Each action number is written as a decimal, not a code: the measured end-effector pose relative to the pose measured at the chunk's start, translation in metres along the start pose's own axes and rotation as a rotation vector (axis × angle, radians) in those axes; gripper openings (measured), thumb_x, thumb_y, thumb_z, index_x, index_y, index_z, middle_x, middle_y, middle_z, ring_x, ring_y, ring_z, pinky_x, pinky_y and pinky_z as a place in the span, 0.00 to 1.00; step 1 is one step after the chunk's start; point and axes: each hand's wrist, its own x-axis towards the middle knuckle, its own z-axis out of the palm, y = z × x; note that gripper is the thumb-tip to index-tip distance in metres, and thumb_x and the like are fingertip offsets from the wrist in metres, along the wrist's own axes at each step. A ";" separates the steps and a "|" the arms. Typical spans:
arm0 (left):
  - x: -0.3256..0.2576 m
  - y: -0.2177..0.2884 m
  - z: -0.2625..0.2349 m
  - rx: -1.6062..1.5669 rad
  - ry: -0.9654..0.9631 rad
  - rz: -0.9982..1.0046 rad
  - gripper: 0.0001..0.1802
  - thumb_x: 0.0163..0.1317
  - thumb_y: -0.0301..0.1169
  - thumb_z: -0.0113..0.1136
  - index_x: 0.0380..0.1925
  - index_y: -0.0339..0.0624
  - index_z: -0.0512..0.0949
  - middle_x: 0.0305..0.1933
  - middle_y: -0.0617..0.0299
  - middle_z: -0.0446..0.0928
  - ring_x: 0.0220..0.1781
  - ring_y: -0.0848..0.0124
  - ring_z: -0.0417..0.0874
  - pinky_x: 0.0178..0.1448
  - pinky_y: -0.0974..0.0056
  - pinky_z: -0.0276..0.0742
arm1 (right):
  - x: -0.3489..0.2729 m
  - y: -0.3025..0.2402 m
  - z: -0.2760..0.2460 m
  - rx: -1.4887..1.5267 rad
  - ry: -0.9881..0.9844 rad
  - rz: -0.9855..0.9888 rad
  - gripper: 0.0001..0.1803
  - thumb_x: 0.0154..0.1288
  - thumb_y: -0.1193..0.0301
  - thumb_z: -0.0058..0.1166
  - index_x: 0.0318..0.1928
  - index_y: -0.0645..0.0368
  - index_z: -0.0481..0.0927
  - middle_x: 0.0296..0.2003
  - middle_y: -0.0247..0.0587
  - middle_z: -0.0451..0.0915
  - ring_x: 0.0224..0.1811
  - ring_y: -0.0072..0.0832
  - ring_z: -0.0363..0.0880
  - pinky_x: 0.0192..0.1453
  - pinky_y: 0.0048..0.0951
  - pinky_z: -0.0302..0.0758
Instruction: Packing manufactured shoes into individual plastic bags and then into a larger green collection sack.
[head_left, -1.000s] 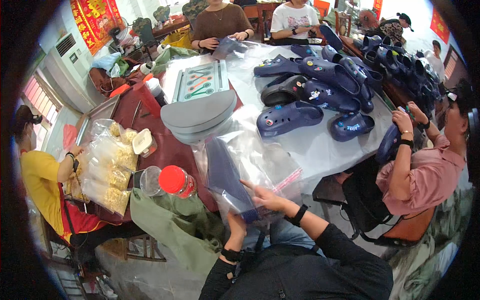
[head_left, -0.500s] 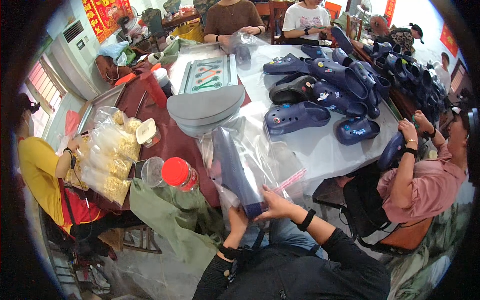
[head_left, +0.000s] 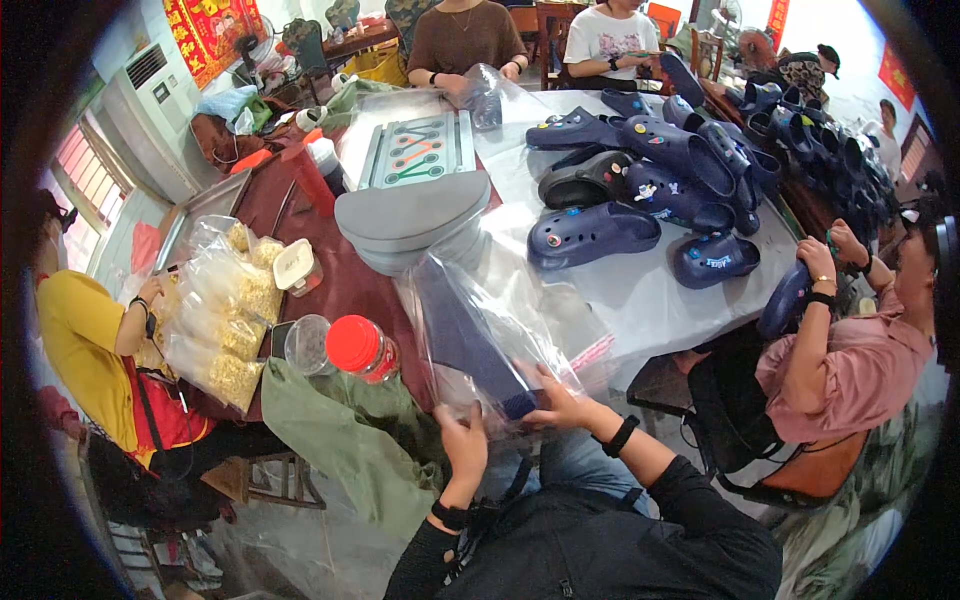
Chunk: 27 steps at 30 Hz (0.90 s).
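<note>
The person holds a clear plastic bag upright at the near edge of the desk, with a dark blue flat piece, probably a sole or a clog seen edge-on, standing tilted inside it. The left hand is closed on the bag's lower corner at 7 o'clock of the bag. The right hand grips the bottom at 5 o'clock, fingers spread against the film and pressing the blue piece through it. Both hands grasp the bag rather than the piece itself.

At 12 o'clock from the bag sits a stack of grey soles, touching or just behind the bag's top. A jar with a red lid stands at 9 o'clock, near the left hand, beside a clear cup and a green cloth. Navy clogs lie heaped at 1 to 2 o'clock, well apart from the bag. Other people sit around the desk; one at 3 o'clock in a pink shirt handles a clog.

The film looks thin and slack, so the blue piece could slide sideways and tip out of the open top if the grip at the bottom loosens. A sharp edge might pierce or stretch the plastic. A swing leftward risks knocking the jar, since it stands close.
</note>
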 end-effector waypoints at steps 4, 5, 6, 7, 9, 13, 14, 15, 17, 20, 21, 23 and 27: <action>0.017 0.013 -0.003 -0.031 0.501 0.473 0.18 0.63 0.31 0.53 0.51 0.36 0.70 0.54 0.43 0.69 0.55 0.48 0.70 0.57 0.53 0.65 | -0.001 0.009 -0.004 -0.169 -0.057 0.043 0.49 0.52 0.51 0.62 0.69 0.55 0.51 0.66 0.52 0.57 0.69 0.49 0.52 0.74 0.48 0.39; 0.022 0.030 -0.010 0.260 0.349 0.620 0.20 0.62 0.31 0.53 0.54 0.37 0.70 0.60 0.44 0.65 0.61 0.46 0.64 0.62 0.50 0.59 | -0.003 0.019 -0.004 -0.224 -0.052 -0.026 0.50 0.51 0.53 0.63 0.69 0.55 0.50 0.66 0.52 0.57 0.69 0.50 0.52 0.73 0.49 0.42; 0.027 0.041 -0.011 0.549 0.187 0.761 0.23 0.61 0.31 0.54 0.57 0.38 0.69 0.65 0.44 0.60 0.66 0.43 0.58 0.66 0.47 0.53 | -0.006 0.029 -0.004 -0.282 -0.046 -0.094 0.52 0.51 0.56 0.65 0.70 0.56 0.48 0.66 0.52 0.57 0.69 0.51 0.52 0.73 0.49 0.44; 0.031 0.044 -0.013 0.555 0.093 0.795 0.24 0.62 0.25 0.48 0.60 0.39 0.66 0.68 0.48 0.58 0.70 0.46 0.53 0.71 0.46 0.46 | -0.002 0.022 -0.005 -0.279 -0.048 -0.103 0.52 0.51 0.56 0.65 0.70 0.56 0.48 0.66 0.52 0.57 0.69 0.51 0.52 0.73 0.49 0.44; 0.038 0.051 -0.015 0.552 0.057 0.824 0.23 0.63 0.25 0.46 0.60 0.39 0.67 0.68 0.50 0.60 0.71 0.48 0.54 0.71 0.46 0.45 | 0.005 0.008 -0.007 -0.103 -0.082 -0.084 0.48 0.53 0.50 0.61 0.69 0.53 0.52 0.65 0.54 0.59 0.68 0.49 0.54 0.73 0.47 0.46; 0.041 0.057 0.004 0.429 -0.033 0.862 0.21 0.64 0.26 0.46 0.59 0.38 0.68 0.64 0.51 0.65 0.70 0.51 0.58 0.71 0.46 0.48 | -0.003 0.013 -0.005 -0.210 -0.022 -0.070 0.49 0.54 0.53 0.61 0.70 0.51 0.48 0.65 0.51 0.60 0.66 0.47 0.59 0.72 0.46 0.49; 0.040 0.057 0.008 0.388 -0.067 0.841 0.22 0.64 0.27 0.46 0.58 0.37 0.68 0.63 0.49 0.66 0.68 0.49 0.59 0.70 0.45 0.49 | -0.003 0.012 -0.006 -0.149 -0.058 -0.019 0.50 0.54 0.54 0.61 0.71 0.51 0.46 0.65 0.51 0.60 0.65 0.46 0.61 0.71 0.46 0.51; 0.037 0.057 0.008 0.438 -0.069 0.862 0.22 0.64 0.27 0.47 0.59 0.37 0.68 0.63 0.49 0.66 0.68 0.49 0.60 0.70 0.46 0.50 | -0.002 0.010 -0.006 -0.088 -0.093 0.031 0.50 0.55 0.55 0.61 0.71 0.51 0.45 0.65 0.50 0.60 0.64 0.46 0.63 0.70 0.46 0.52; 0.035 0.055 0.010 0.476 -0.092 0.865 0.22 0.64 0.27 0.46 0.59 0.37 0.68 0.64 0.49 0.65 0.68 0.49 0.59 0.70 0.46 0.50 | -0.003 0.005 -0.008 -0.066 -0.097 0.057 0.50 0.55 0.55 0.61 0.71 0.51 0.45 0.65 0.50 0.60 0.63 0.46 0.64 0.69 0.47 0.53; 0.037 0.055 0.014 0.533 -0.133 0.853 0.22 0.63 0.27 0.46 0.59 0.36 0.67 0.65 0.47 0.63 0.69 0.47 0.58 0.70 0.44 0.49 | -0.002 0.008 -0.008 -0.115 -0.059 0.015 0.50 0.55 0.55 0.61 0.71 0.51 0.45 0.65 0.54 0.59 0.63 0.47 0.64 0.68 0.47 0.55; 0.038 0.055 0.016 0.555 -0.147 0.836 0.23 0.63 0.27 0.46 0.59 0.35 0.67 0.65 0.46 0.62 0.69 0.46 0.57 0.70 0.43 0.49 | -0.001 0.011 -0.008 -0.188 -0.021 -0.057 0.51 0.54 0.54 0.62 0.71 0.52 0.45 0.65 0.58 0.57 0.63 0.49 0.63 0.68 0.47 0.55; 0.037 0.054 0.018 0.562 -0.176 0.822 0.24 0.62 0.28 0.47 0.59 0.35 0.67 0.66 0.45 0.61 0.69 0.45 0.56 0.69 0.41 0.48 | 0.004 0.005 -0.008 -0.185 0.006 -0.058 0.53 0.52 0.53 0.63 0.71 0.52 0.45 0.66 0.60 0.53 0.65 0.51 0.59 0.68 0.46 0.55; 0.028 0.057 0.024 0.567 -0.214 0.792 0.30 0.56 0.34 0.52 0.59 0.35 0.66 0.67 0.43 0.58 0.70 0.44 0.52 0.70 0.39 0.44 | 0.008 -0.006 -0.015 -0.036 0.005 -0.032 0.55 0.46 0.57 0.63 0.71 0.52 0.46 0.70 0.63 0.37 0.72 0.53 0.41 0.71 0.46 0.51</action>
